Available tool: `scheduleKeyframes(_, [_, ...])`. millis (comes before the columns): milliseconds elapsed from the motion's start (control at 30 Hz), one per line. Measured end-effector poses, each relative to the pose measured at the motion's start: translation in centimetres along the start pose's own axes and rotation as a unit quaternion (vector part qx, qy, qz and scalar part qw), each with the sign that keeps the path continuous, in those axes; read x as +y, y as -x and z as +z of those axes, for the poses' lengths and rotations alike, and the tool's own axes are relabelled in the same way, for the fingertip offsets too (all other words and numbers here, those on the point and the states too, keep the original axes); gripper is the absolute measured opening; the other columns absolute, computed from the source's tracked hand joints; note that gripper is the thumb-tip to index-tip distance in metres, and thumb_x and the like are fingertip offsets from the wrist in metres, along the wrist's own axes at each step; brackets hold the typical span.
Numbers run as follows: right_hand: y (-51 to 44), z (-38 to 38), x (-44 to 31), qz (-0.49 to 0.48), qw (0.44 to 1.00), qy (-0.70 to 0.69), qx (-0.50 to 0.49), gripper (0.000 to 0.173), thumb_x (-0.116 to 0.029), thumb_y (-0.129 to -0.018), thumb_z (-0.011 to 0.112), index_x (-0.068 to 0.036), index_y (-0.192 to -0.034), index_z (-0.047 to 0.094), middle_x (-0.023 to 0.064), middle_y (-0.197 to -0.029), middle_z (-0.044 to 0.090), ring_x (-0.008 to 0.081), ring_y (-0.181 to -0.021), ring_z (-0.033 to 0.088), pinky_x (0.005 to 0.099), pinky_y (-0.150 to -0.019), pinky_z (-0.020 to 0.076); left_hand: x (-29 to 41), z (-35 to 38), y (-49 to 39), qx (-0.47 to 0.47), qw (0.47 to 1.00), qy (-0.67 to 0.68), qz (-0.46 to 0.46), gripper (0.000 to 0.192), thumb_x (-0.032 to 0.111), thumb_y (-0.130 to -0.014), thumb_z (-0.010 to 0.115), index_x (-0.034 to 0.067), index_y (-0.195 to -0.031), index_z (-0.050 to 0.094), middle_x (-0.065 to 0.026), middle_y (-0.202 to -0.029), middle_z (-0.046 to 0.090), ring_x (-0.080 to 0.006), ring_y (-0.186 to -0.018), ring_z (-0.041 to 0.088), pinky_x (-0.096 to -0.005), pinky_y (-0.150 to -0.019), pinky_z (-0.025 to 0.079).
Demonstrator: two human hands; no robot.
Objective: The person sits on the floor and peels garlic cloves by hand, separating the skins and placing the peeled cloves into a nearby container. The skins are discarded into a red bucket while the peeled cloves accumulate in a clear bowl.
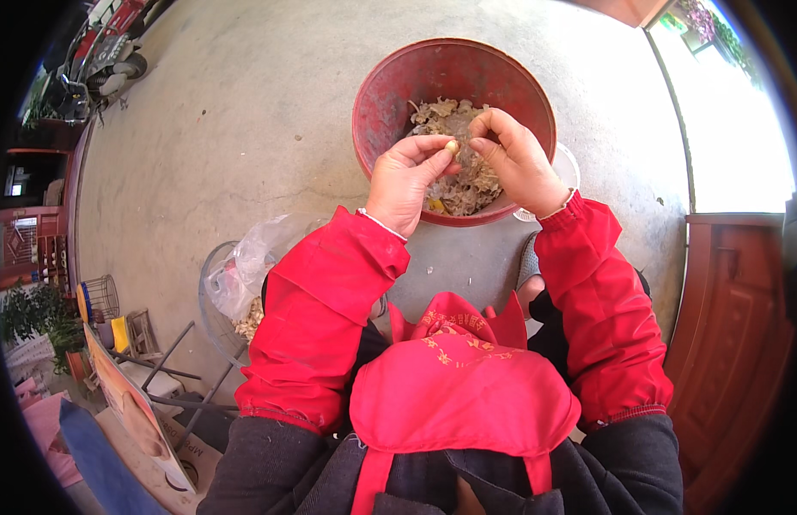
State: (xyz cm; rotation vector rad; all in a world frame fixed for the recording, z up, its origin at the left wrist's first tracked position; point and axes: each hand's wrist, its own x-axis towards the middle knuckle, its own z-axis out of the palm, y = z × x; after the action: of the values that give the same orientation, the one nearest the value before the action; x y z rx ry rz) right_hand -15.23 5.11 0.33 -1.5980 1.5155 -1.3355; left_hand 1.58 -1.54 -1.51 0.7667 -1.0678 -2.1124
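Observation:
Between the thumb and index finger of my left hand (409, 177) is a small pale clove, apparently garlic (452, 147). My right hand (519, 159) is just to the right of it, thumb and index finger bent close together; whether anything thin is between them cannot be told. Both hands are above a large red plastic bucket (398, 84), which holds a heap of dry papery peelings (466, 193). Left of my left sleeve stands a clear basin (213, 315) with a plastic bag (247, 257) and small pale pieces (249, 322) in it.
A white round container (567, 164) stands behind the bucket's right side. At the right is a brown wooden door panel (727, 322). Metal bars (170, 357), a cardboard piece (199, 450) and a wire basket (102, 296) are at the left. A motorcycle (108, 64) stands at the far upper left.

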Motion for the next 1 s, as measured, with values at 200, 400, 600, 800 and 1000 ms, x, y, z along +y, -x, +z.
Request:
scheduleKeyframes(200, [0.1, 0.6, 0.5, 0.018, 0.998, -0.06, 0.003, 0.009, -0.005, -0.087, 0.062, 0.0, -0.091, 0.057, 0.0065, -0.083, 0.057, 0.0145, -0.077, 0.054, 0.0271, -0.069, 0.0452, -0.1, 0.2, 0.1, -0.012, 1.0, 0.005, 0.02, 0.018, 0.005, -0.088, 0.065, 0.0, -0.105, 0.065, -0.006, -0.096, 0.067, -0.0134, -0.082, 0.063, -0.0242, -0.077, 0.051])
scheduleKeyframes(400, [0.1, 0.3, 0.0, 0.046, 0.998, -0.041, -0.022, 0.013, -0.009, -0.087, 0.064, 0.001, -0.092, 0.057, 0.0069, -0.081, 0.057, 0.0142, -0.075, 0.054, 0.0276, -0.068, 0.0458, 0.0, 0.2, 0.2, -0.006, 0.998, -0.057, 0.038, 0.017, 0.005, -0.087, 0.066, 0.0, -0.104, 0.065, -0.0046, -0.092, 0.067, -0.0121, -0.082, 0.063, -0.0239, -0.076, 0.05])
scheduleKeyframes(600, [0.2, 0.3, 0.0, 0.037, 0.998, -0.009, -0.04, 0.009, -0.008, -0.091, 0.059, -0.002, -0.091, 0.054, -0.0006, -0.081, 0.05, 0.0072, -0.074, 0.044, 0.0233, -0.063, 0.0403, -0.3, 0.0, 0.1, -0.009, 0.998, -0.049, 0.037, 0.017, 0.005, -0.088, 0.065, 0.001, -0.104, 0.065, -0.0048, -0.093, 0.067, -0.0121, -0.082, 0.063, -0.0242, -0.077, 0.051])
scheduleKeyframes(800, [0.3, 0.8, 0.2, 0.035, 0.999, -0.012, -0.008, 0.013, -0.01, -0.088, 0.061, 0.001, -0.09, 0.055, 0.0117, -0.08, 0.059, 0.0192, -0.074, 0.058, 0.0312, -0.067, 0.0472, -0.5, -0.8, -0.5, 0.017, 0.994, 0.105, -0.038, 0.016, 0.006, -0.092, 0.059, 0.001, -0.106, 0.062, -0.0093, -0.104, 0.065, -0.0163, -0.094, 0.063, -0.0297, -0.087, 0.053])
scheduleKeyframes(1000, [0.2, 0.4, 1.0, 0.101, 0.994, -0.029, 0.03, 0.012, -0.005, -0.084, 0.065, -0.001, -0.09, 0.056, 0.0095, -0.078, 0.06, 0.0187, -0.073, 0.059, 0.0299, -0.067, 0.0476, 0.1, -1.0, -0.6, -0.006, 0.984, 0.166, -0.069, 0.018, 0.007, -0.092, 0.058, 0.003, -0.11, 0.06, -0.0085, -0.102, 0.064, -0.0148, -0.09, 0.063, -0.028, -0.083, 0.055])
